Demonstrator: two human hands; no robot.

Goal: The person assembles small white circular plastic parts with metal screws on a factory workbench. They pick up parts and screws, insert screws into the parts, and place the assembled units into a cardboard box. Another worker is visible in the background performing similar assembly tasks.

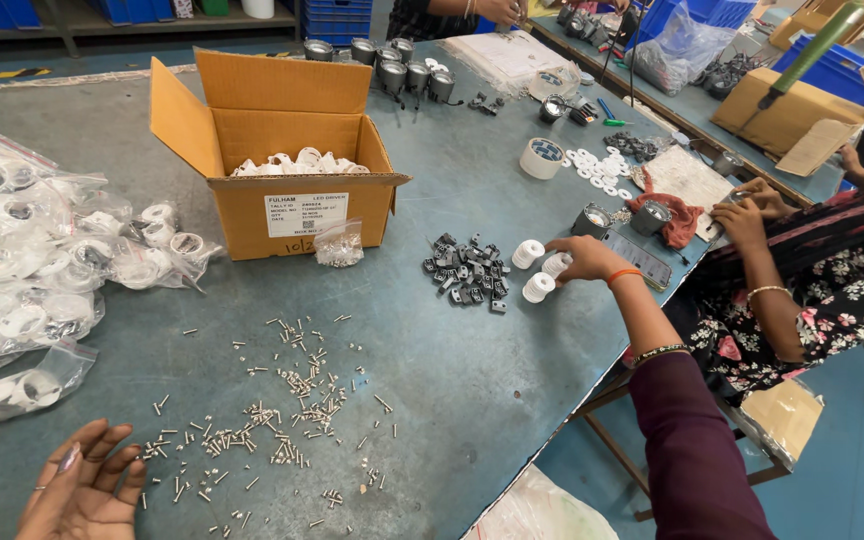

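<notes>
My left hand (82, 490) lies palm up with fingers spread at the near left edge of the table, holding nothing, just left of several small silver screws (282, 420) scattered on the grey tabletop. My right hand (584, 258), at the end of a purple sleeve, reaches far to the right and closes its fingers on a white round part (556, 265). Two more white round parts (528, 253) (538, 287) stand beside it. A pile of small dark grey clips (467, 270) sits just left of them.
An open cardboard box (282, 150) holding white parts stands at the back centre, with a small bag (338, 245) leaning on it. Bagged white parts (32, 260) cover the left. A seated person in floral clothing (802, 270) works at the right edge; grey lamp housings (397, 62) stand far back.
</notes>
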